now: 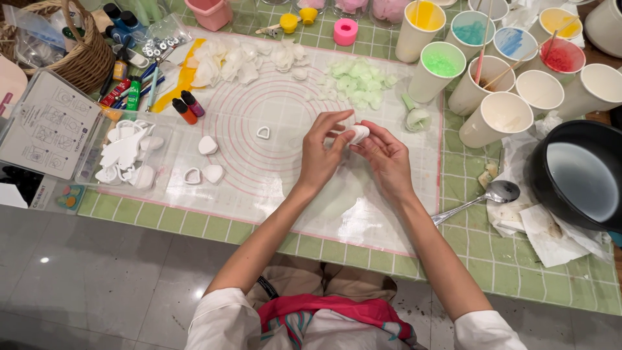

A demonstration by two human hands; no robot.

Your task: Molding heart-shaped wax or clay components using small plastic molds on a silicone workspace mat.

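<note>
Green-checked surface (518, 259) carries a translucent ringed silicone mat (259, 116); above the mat, left hand (322, 154) and right hand (387, 159) together pinch a small white clay piece (359, 133).

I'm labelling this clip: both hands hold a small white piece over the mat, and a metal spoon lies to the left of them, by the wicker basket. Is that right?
Not quite. In the head view the left hand and right hand do hold the small white piece over the mat, but the metal spoon lies to their right, beside the black pot, not by the wicker basket.

A low table (518, 272) under green checked cloth stands on glossy grey floor tiles (97, 272) (lamp glare showing).
</note>
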